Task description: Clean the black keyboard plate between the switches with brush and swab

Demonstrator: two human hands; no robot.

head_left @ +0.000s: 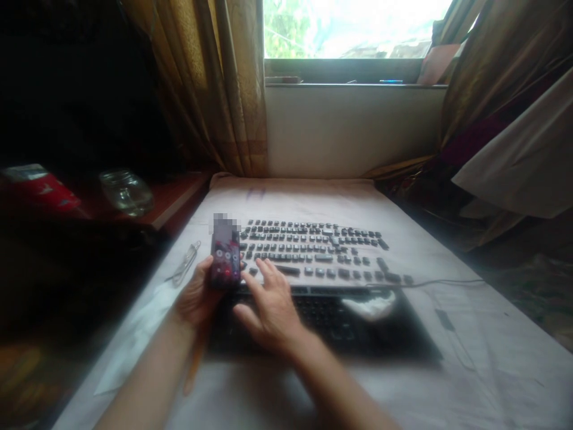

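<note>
My left hand point(197, 292) is wrapped round a smartphone point(225, 263), held upright with its lit screen facing me; several round buttons show on it. Just right of the phone hovers my right hand point(268, 301), its fingers spread and holding nothing. Below that hand lies a black keyboard base point(331, 328), its front blurred, with a crumpled white cloth or tissue point(371, 306) on its right part. Loose black keycaps point(308, 239) stand in rows on the pale table cover behind the base. Whether the right fingertips touch the phone I cannot tell.
A coiled cable point(185, 263) lies left of the phone, near some white crumpled material point(143, 328). An orange-brown stick point(193, 364) rests by my left forearm. On a side shelf stand a glass jar point(126, 192) and a red packet point(45, 190). A black cord point(447, 281) runs rightward.
</note>
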